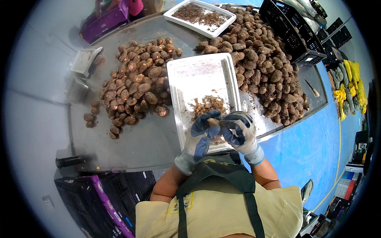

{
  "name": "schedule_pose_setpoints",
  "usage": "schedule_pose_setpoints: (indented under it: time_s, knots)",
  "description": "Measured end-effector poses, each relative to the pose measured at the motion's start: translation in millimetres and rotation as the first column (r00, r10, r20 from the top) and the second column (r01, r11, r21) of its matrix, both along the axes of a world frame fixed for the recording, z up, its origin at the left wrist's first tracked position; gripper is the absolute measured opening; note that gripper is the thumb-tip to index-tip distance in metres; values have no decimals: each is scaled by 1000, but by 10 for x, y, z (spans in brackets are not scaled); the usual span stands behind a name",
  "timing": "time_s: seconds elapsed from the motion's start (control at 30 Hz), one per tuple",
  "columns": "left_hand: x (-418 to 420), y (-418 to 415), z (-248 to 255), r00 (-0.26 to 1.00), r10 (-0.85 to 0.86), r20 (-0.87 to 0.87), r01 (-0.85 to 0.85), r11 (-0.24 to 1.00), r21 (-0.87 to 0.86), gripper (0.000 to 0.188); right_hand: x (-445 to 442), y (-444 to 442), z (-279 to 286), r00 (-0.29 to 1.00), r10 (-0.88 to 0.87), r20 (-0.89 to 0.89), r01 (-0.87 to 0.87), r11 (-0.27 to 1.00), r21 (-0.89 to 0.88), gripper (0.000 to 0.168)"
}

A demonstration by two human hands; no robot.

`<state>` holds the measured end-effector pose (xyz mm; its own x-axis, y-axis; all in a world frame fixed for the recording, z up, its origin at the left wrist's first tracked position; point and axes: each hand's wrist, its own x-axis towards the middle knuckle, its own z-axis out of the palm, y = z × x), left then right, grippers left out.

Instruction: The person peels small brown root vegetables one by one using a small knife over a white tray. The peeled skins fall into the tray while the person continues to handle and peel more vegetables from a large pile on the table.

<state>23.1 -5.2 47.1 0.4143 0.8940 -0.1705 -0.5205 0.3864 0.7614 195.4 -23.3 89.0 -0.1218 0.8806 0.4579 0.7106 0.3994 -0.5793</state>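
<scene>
My left hand (200, 138), in a pale knit glove with blue coating, is closed on a small brown taro corm (212, 122). My right hand (239, 129), gloved alike, has its fingers curled against the corm's right side; whether it holds anything else I cannot tell. Both hands are over the near end of a white plastic tray (175, 89), which holds brown peel scraps (210, 104). To the tray's left lies a pile of cleaner-looking corms (134, 83), some with pinkish ends. A larger heap of rough, darker corms (262, 65) lies to its right.
A second white tray with scraps (208, 33) stands at the back beside a black plastic crate (297, 38). A knife (313, 89) lies near the metal table's right edge (323, 102). Clear plastic containers (84, 64) stand at left. Part of another person (136, 7) shows behind a purple crate (104, 22).
</scene>
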Motion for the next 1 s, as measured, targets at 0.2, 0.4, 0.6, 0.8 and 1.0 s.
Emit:
schedule_pose_setpoints:
  time_s: [0.2, 0.4, 0.6, 0.8, 1.0]
  knots:
    - [2, -23, 3, 962, -65, 265, 81, 995, -51, 52, 287, 69, -177, 915, -277, -295, 243, 959, -149, 24]
    - [39, -11, 24, 957, -42, 287, 81, 989, -125, 53, 225, 15, -62, 998, 47, -50, -50, 997, -56, 47]
    - [47, -32, 147, 967, -82, 241, 98, 994, -54, 47, 133, 63, -117, 975, 222, -10, -221, 974, 57, 44]
    - [18, -36, -75, 970, -153, 188, 152, 988, 23, 49, 184, 127, -103, 981, -168, -97, 168, 986, -3, 39]
    - [42, -11, -41, 934, -104, 342, 158, 979, -132, 50, 338, 175, -103, 984, -160, -76, 147, 977, -152, 23]
